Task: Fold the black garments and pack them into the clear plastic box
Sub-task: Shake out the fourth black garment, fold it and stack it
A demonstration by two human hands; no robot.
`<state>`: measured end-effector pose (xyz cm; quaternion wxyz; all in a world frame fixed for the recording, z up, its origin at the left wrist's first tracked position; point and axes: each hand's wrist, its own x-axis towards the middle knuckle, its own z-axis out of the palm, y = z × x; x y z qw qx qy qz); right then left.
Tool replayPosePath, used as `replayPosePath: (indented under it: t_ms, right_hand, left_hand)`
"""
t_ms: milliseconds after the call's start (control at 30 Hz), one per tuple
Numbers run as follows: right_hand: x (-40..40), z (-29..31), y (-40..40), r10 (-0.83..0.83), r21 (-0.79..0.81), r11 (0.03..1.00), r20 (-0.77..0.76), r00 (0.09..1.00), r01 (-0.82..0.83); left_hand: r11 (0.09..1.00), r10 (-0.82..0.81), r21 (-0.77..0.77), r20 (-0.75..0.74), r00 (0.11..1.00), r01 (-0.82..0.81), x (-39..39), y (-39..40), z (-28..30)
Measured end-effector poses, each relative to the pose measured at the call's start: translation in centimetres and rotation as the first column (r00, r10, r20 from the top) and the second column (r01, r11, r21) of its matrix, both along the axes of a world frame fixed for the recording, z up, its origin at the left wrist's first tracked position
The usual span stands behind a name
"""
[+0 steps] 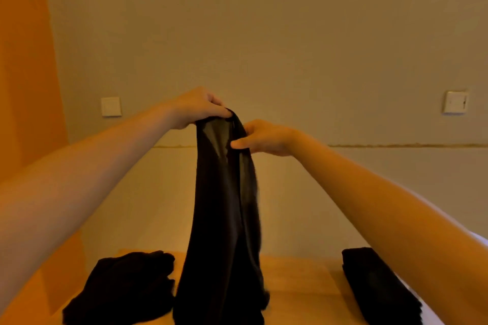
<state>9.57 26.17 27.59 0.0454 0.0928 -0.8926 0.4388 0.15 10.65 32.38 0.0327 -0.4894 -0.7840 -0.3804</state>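
fingers of the left hand (196,108) and right hand (264,137) pinch the black garment (224,206) at its top; its long axis hangs straight down to the table (298,280).

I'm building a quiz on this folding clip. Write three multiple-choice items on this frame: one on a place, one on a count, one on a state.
1. Where does the loose black pile lie?
A. on the table, left of the held garment
B. on the floor
C. over the right forearm

2. How many wall plates show?
A. none
B. two
C. four

3. How is the held garment hanging?
A. folded flat on the table
B. rolled into a ball
C. held up by its top edge, draping down

Answers:
1 A, it sits on the table at lower left.
2 B, one plate at left, another at right.
3 C, the left hand and right hand pinch its top.
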Motion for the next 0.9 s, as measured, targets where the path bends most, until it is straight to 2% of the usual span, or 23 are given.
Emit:
replayPosePath:
  t_ms: [100,167,233,300,400,467,533,667,733,800,900]
  right_hand:
    - [0.1,-0.9,1.2,-0.019,-0.206,0.978,-0.046,0.999,0.009]
    - [0.8,-1.1,2.5,-0.064,-0.243,0.969,-0.047,0.997,0.051]
    - [1.6,-1.2,4.2,-0.064,-0.201,0.978,-0.017,0.998,0.059]
    - [2.8,-1.2,5.8,-0.084,-0.127,0.988,0.034,0.996,0.088]
    - [4.3,-1.5,8.2,-0.238,0.142,0.964,0.069,0.969,0.227]
    - [4.8,-1.6,9.8,-0.345,0.375,0.878,0.061,0.937,0.299]
    - [5.2,-1.3,11.1,-0.432,0.538,0.776,0.072,0.899,0.329]
    - [6.1,0.3,12.6,-0.537,0.719,0.610,0.068,0.841,0.332]
    - [6.3,0.9,13.4,-0.588,0.797,0.511,0.050,0.807,0.323]
    - [6.3,1.3,14.0,-0.634,0.883,0.367,0.008,0.773,0.292]
    - [5.5,1.5,15.0,-0.670,0.948,0.184,-0.072,0.739,0.259]
  left_hand:
    - [0.993,-0.028,-0.115,0.087,0.996,0.038,-1.0,-1.9,-0.3]
    - [0.964,-0.077,-0.234,0.208,0.975,0.126,-1.8,-3.8,-0.6]
    - [0.944,-0.104,-0.274,0.277,0.955,0.183,-3.5,-5.8,-0.9]
    - [0.935,-0.093,-0.309,0.257,0.962,0.173,-4.8,-7.6,-1.1]
    - [0.914,0.068,-0.404,0.031,0.997,-0.050,-6.9,-9.4,-1.6]
    - [0.852,0.128,-0.496,-0.107,0.986,-0.165,-7.7,-9.7,-1.8]
    - [0.790,0.126,-0.571,-0.202,0.971,-0.221,-8.0,-9.7,-1.7]
    - [0.708,0.092,-0.670,-0.228,0.969,-0.225,-8.0,-9.1,-2.2]
    - [0.629,0.076,-0.713,-0.339,0.938,-0.309,-8.3,-8.5,-2.7]
    - [0.594,0.063,-0.696,-0.459,0.886,-0.403,-9.0,-7.6,-3.2]
    - [0.635,0.102,-0.525,-0.670,0.736,-0.566,-10.3,-5.7,-3.4]
